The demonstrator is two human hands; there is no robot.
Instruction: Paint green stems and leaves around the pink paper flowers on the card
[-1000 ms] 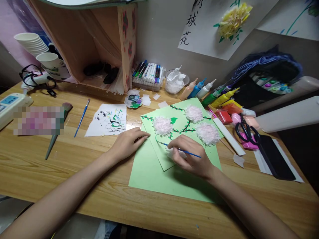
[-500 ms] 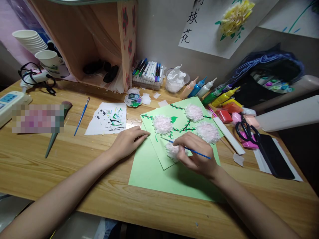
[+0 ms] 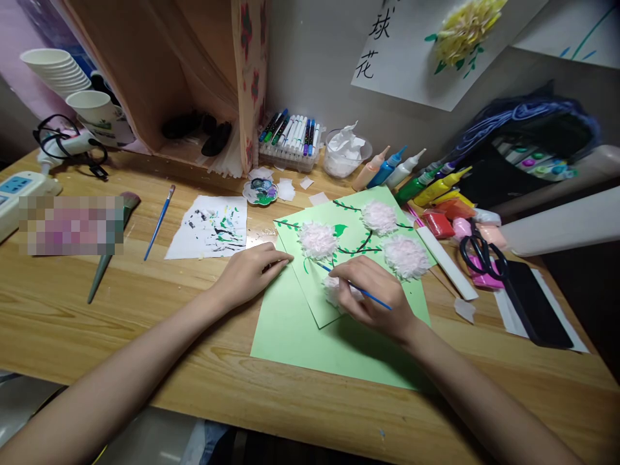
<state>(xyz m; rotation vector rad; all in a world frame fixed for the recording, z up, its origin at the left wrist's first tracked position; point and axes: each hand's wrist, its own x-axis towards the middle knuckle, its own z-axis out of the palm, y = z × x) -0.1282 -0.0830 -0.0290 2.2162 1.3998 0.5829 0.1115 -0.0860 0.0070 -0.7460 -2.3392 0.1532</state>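
My right hand is closed round a thin blue paintbrush, its tip at the green card below the left flower. Several pale pink ruffled flowers are on the card, with painted dark stems and green leaves among them. The lowest flower is partly hidden by my right hand. Under the card lies a larger green sheet. My left hand lies flat with fingers stretched out, fingertips at the card's left edge.
A paint palette and a paint-stained white paper lie behind my left hand. Another blue brush is on the left. Paint bottles, a marker box and scissors stand or lie around the back and right.
My right hand has shifted slightly left and the brush has changed its slant a little. My left hand stays in place; the whole view has moved slightly.
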